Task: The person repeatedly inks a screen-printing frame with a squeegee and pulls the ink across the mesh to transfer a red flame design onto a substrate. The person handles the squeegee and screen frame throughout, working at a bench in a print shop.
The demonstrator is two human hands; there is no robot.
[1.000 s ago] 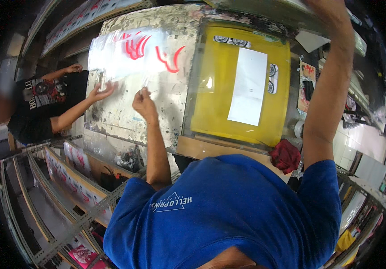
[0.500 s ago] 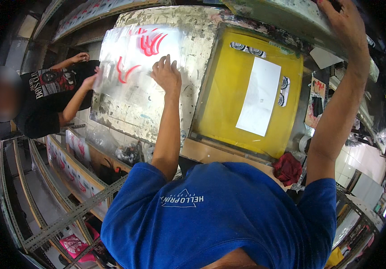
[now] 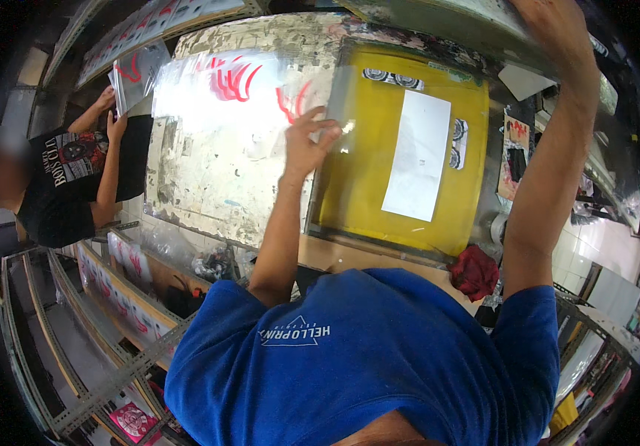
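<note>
My left hand pinches a clear plastic sheet with red brush-like strokes, thumb and fingers together near its edge. The sheet is lifted and blurred, and its right part overlaps the yellow panel. Left of it, a stack of clear sheets with red strokes lies on the worn, paint-stained white table. High at the right, my right hand is at the long grey beam; its fingers run out of the picture. A white paper lies on the yellow panel.
At the left, a co-worker in a black shirt holds up another clear sheet. Metal racks with printed sheets stand at the lower left. A dark red cloth lies by the panel's near right corner. Plastic bags lie beside the table.
My left hand has moved right from the stack, taking hold of a clear sheet and carrying it toward the yellow panel. The co-worker has lifted a sheet off the stack, away to the left.
</note>
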